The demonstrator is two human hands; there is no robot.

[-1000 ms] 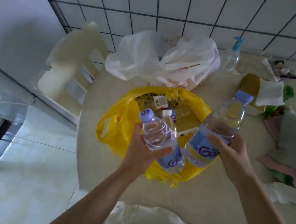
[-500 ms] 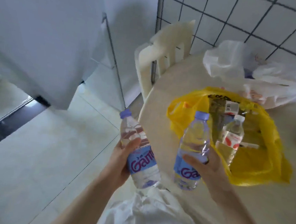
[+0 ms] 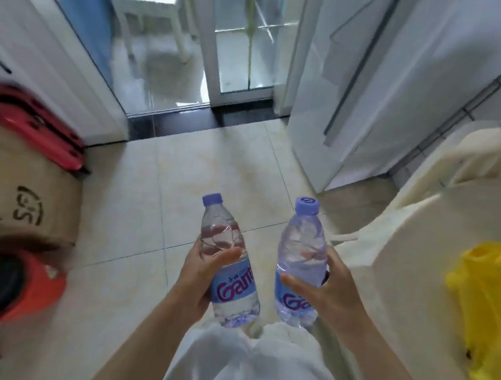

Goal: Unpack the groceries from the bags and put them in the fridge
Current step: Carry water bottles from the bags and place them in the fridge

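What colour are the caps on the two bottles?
Light purple on both bottles, clearest in the head view.

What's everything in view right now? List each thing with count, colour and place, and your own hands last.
water bottles: 2, clear with lilac caps and blue labels, one in each hand, upright over the floor
yellow bag: 1, yellow plastic, on the table at far right
table: 1, cream, right side
chair: 1, cream plastic, behind the table, blurred
cardboard box: 1, brown with black marking, on the floor at left
red case: 1, red, behind the box, blurred
red container: 1, red with dark inside, lower left, blurred
white chair: 1, white, beyond the glass door
left hand: 1, gripping the left bottle
right hand: 1, gripping the right bottle
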